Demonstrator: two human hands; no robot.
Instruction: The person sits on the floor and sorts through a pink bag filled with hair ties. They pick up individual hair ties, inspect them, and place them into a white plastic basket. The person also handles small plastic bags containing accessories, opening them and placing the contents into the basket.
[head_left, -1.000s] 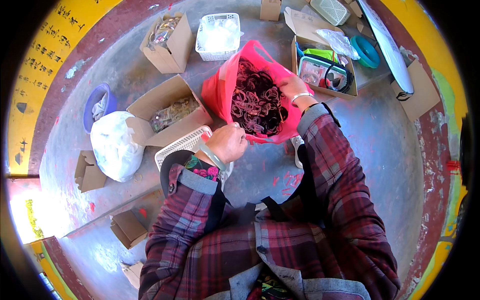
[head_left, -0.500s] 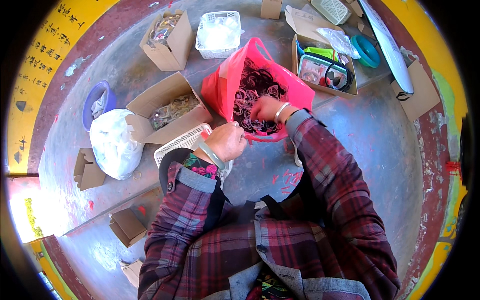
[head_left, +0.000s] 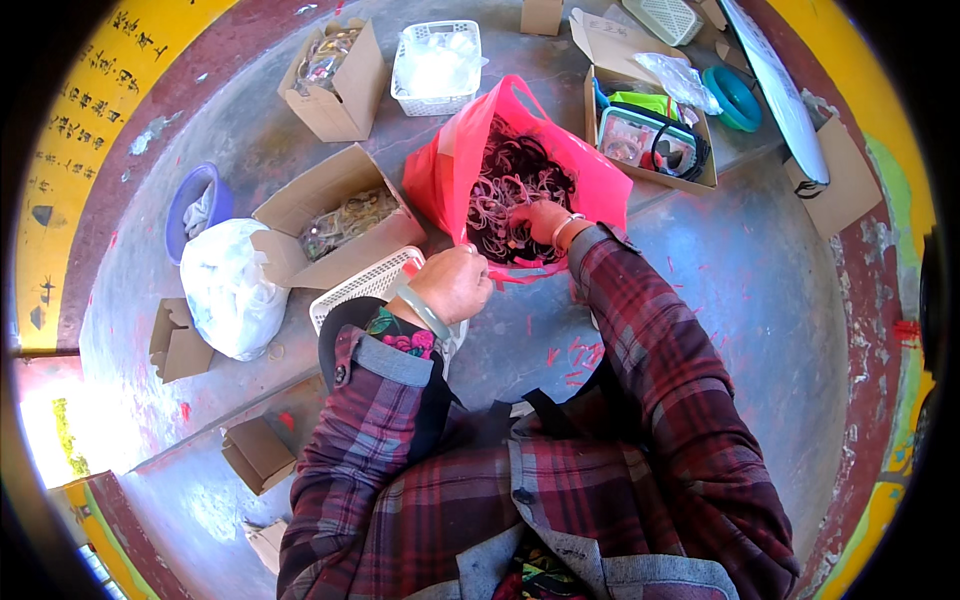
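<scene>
A large red-pink bag (head_left: 430,165) stands in front of me with its mouth spread wide. Inside it lies a heap of thin dark and pale pink loops (head_left: 505,165), like elastic bands or cords. My left hand (head_left: 455,285) is closed on the near left rim of the bag, a pale bangle on its wrist. Reaching into the bag's mouth, my right hand (head_left: 542,220) touches the heap with bent, closed fingers; its fingertips are partly hidden, and what they pinch cannot be made out.
A white basket (head_left: 365,283) sits beneath my left forearm. Left of the bag are an open carton (head_left: 345,265), a white plastic sack (head_left: 230,300) and a purple basin (head_left: 178,215). A carton of supplies (head_left: 650,175) stands at the far right, near a teal ring-shaped basin (head_left: 735,108).
My right hand has shifted slightly right and lower within the bag's mouth, uncovering more loops. My left hand stays on the rim.
</scene>
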